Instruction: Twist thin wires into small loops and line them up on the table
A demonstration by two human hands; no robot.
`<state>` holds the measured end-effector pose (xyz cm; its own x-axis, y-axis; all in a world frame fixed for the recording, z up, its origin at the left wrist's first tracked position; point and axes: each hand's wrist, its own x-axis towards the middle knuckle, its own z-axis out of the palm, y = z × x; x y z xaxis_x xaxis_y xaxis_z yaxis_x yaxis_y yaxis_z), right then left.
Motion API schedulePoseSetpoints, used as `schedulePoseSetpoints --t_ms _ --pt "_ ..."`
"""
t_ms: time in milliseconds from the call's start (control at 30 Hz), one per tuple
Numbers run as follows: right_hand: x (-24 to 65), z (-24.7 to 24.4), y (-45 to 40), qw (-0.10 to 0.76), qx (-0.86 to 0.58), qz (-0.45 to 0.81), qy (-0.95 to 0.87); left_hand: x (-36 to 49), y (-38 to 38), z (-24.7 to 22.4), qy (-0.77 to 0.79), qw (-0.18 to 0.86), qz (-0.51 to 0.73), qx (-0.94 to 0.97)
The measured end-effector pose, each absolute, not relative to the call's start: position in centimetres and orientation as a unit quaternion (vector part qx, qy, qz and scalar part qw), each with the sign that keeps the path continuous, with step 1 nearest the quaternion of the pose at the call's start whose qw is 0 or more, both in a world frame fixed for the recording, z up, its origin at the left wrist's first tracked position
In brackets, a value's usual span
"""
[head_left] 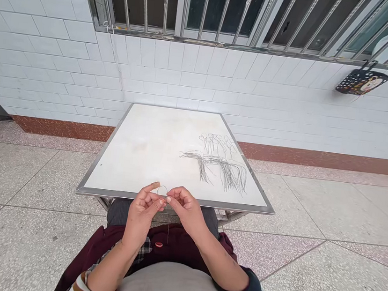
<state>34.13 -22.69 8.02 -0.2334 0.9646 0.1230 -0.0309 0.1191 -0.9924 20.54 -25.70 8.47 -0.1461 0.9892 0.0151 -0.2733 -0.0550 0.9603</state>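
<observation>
Between my hands, at the near edge of the white table [153, 159], is a thin wire [162, 187] bent into a small loop, with a tail hanging down in front of my lap. My left hand [143, 210] pinches it between thumb and fingers, its index finger raised beside the loop. Thumb and fingertips of my right hand [186, 208] close on the wire just to the right. On the table's right side lies a spread of loose dark wires [229, 171], several of them curved. Behind these are several wires with looped ends [217, 143].
The table has a grey metal rim [176, 201] and stands near a white tiled wall [188, 78]. Barred windows [228, 8] run above it. A patterned bag [361, 81] hangs from the bars at the right. Speckled stone tiles [305, 272] cover the floor.
</observation>
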Motion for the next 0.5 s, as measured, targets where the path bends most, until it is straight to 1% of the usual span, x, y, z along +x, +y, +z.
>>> schedulePoseSetpoints --t_ms 133,267,333,500 --pt "34.1 8.0 -23.0 0.454 -0.407 0.482 -0.630 20.7 -26.0 8.6 0.432 0.531 0.622 0.380" --pt "34.6 7.6 -23.0 0.438 -0.416 0.435 -0.668 20.6 -26.4 9.2 0.422 0.543 0.599 0.410" --pt "35.1 7.5 -22.8 0.431 -0.419 0.393 -0.696 20.4 -26.6 9.5 0.420 0.554 0.585 0.418" --pt "37.2 7.8 -21.9 0.421 -0.397 0.273 -0.769 19.7 -26.8 9.9 0.392 0.631 0.539 0.397"
